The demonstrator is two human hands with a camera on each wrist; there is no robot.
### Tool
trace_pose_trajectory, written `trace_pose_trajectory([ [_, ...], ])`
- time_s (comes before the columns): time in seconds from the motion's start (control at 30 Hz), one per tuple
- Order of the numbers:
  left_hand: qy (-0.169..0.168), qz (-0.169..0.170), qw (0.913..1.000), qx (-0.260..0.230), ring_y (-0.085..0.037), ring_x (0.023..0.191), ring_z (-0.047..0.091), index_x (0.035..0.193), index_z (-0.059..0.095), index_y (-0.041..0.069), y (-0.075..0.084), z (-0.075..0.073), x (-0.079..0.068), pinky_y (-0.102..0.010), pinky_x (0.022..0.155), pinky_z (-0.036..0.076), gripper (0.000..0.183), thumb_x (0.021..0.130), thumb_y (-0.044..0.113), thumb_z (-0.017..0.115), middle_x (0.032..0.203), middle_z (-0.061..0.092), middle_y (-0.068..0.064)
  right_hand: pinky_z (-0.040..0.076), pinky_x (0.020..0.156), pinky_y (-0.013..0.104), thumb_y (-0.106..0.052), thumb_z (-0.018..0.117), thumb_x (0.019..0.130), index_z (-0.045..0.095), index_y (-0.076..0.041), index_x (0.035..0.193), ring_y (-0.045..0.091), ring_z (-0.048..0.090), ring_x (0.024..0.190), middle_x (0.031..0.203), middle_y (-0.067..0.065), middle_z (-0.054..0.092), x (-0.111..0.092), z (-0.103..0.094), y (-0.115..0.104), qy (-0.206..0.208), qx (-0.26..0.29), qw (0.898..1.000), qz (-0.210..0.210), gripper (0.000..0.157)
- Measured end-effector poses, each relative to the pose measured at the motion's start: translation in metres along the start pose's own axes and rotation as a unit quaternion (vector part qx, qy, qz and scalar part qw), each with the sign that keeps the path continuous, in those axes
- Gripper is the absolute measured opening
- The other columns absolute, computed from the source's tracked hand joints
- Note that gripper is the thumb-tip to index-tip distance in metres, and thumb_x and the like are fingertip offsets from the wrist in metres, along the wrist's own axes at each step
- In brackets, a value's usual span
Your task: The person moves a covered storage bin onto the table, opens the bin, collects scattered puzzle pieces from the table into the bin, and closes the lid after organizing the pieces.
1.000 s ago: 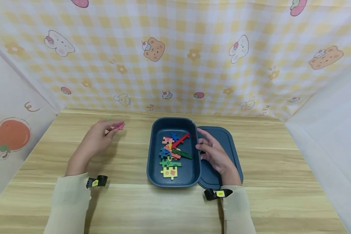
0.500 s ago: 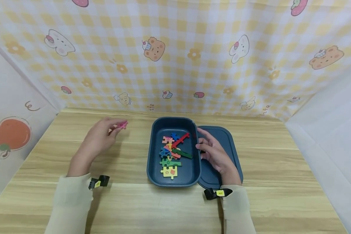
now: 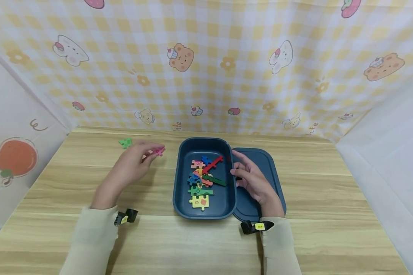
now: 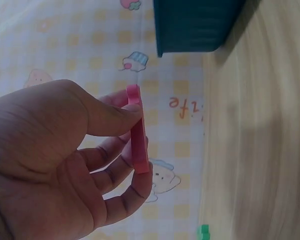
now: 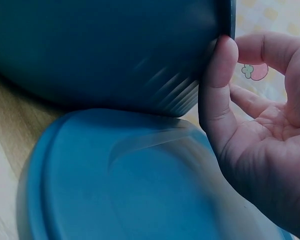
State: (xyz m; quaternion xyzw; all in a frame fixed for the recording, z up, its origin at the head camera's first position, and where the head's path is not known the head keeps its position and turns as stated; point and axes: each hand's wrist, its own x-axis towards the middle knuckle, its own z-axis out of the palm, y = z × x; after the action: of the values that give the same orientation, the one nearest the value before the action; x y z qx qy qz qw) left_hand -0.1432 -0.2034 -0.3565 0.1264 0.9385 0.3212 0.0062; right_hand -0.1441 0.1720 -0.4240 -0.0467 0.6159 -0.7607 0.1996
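My left hand point(image 3: 132, 162) pinches a pink puzzle piece point(image 3: 159, 151) between thumb and fingers, above the table left of the box. In the left wrist view the pink piece point(image 4: 137, 132) shows edge-on at the thumb tip. A dark blue box point(image 3: 179, 183) stands in the middle, holding several puzzle pieces point(image 3: 201, 202) in yellow, green, blue, red and pink. My right hand point(image 3: 256, 185) holds the box's right side, thumb at the rim. The right wrist view has the thumb point(image 5: 222, 62) against the edge of the box point(image 5: 105, 55). A green puzzle piece point(image 3: 125, 143) lies behind my left hand.
The box's dark blue lid point(image 3: 270, 172) lies on the wooden table point(image 3: 330, 183) to the right, beneath my right hand. A yellow checked cloth point(image 3: 210, 88) hangs along the table's back edge. White cloth point(image 3: 395, 152) stands at the right side.
My left hand has moved right toward the box with the pink puzzle piece. The green piece behind it has come into view. The right hand and the box stay put.
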Motion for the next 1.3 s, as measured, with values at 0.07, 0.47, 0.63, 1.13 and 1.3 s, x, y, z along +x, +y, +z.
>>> trace_pose_trajectory([
  [0.07,-0.003,0.005,1.0,0.0,-0.034,0.107,0.067,0.138,0.07,0.01,0.002,0.003,0.0,-0.045,0.084,0.06,0.035,0.104,0.003,0.063,0.136,0.065,-0.021,0.057,0.06,0.019,-0.004,0.061,0.102,0.028,-0.016,0.168,0.004,0.063,0.071,0.098,-0.004,0.06,0.0,0.0,0.0,0.0,-0.002,1.0,0.001,0.074],
  [0.47,-0.015,0.012,0.9998,-0.009,-0.027,0.105,0.066,0.137,0.07,0.011,0.019,0.013,0.003,-0.041,0.086,0.059,0.032,0.106,0.007,0.062,0.133,0.068,-0.012,0.057,0.06,0.018,-0.002,0.058,0.103,0.026,-0.016,0.168,0.004,0.063,0.074,0.096,-0.006,0.061,0.001,0.0,0.0,-0.003,-0.003,1.0,0.002,0.073],
  [0.63,-0.014,0.019,0.9997,-0.009,-0.026,0.103,0.065,0.137,0.07,0.013,0.028,0.023,0.003,-0.042,0.087,0.061,0.032,0.106,0.01,0.063,0.13,0.068,-0.011,0.057,0.06,0.018,-0.003,0.058,0.103,0.026,-0.015,0.168,0.003,0.064,0.075,0.097,-0.007,0.062,0.001,0.0,0.0,-0.006,-0.004,1.0,0.001,0.073],
  [1.13,-0.006,0.065,0.9978,-0.011,-0.023,0.102,0.062,0.14,0.069,0.015,0.053,0.048,0.001,-0.037,0.087,0.061,0.037,0.104,0.009,0.066,0.122,0.069,-0.009,0.057,0.059,0.018,-0.003,0.058,0.104,0.026,-0.015,0.168,0.003,0.064,0.072,0.098,-0.008,0.063,0.0,0.0,0.0,-0.004,-0.006,1.0,0.002,0.073],
  [1.3,-0.004,0.094,0.9954,-0.017,-0.019,0.1,0.061,0.14,0.07,0.014,0.062,0.055,0.001,-0.033,0.085,0.057,0.036,0.105,0.008,0.065,0.119,0.069,-0.007,0.058,0.06,0.018,-0.004,0.061,0.104,0.027,-0.015,0.168,0.003,0.064,0.073,0.099,-0.007,0.062,0.0,-0.001,-0.001,-0.004,-0.006,1.0,0.001,0.074],
])
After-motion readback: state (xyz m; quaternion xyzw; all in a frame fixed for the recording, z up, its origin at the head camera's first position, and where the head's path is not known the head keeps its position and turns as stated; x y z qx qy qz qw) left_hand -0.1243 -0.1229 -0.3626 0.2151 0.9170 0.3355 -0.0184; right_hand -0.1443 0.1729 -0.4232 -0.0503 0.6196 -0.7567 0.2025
